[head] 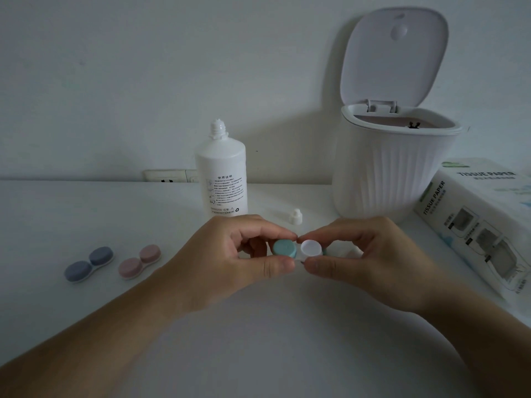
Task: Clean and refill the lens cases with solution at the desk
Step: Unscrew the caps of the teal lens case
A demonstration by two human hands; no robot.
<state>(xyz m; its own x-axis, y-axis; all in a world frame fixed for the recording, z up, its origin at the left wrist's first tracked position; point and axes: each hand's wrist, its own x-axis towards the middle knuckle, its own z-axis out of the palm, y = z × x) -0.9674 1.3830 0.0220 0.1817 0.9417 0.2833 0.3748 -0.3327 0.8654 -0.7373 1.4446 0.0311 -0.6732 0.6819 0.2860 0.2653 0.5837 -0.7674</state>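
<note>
Your left hand (230, 254) and right hand (365, 254) meet over the middle of the desk (86, 214), holding the teal lens case (298, 249) between them, lifted clear of the surface. Left thumb and forefinger are curled in a pinch on the capped teal well. Right thumb and forefinger pinch the other end, beside the open white well; a sliver of teal shows behind your right fingers (likely the removed cap, though I cannot tell for certain).

Key relation: the case's long axis runs left to right, spanning hand to hand, with the open well on the right-hand side and its mouth facing roughly toward you. The solution bottle (222, 173) stands uncapped directly behind the hands, toward the back edge, slightly nearer your left hand. Its small white cap (295, 216) lies just right of the bottle's base.

Judgement: one well is open, one still capped, so emptying and wiping are probably still in hand for this case.

The blue lens case (87, 264) and pink lens case (140, 261) lie capped side by side toward the left edge, well apart from your hands. The white bin (388, 179), lid up, sits at the back right; the tissue box (482, 225) lies along the right edge, nearer your right hand.
</note>
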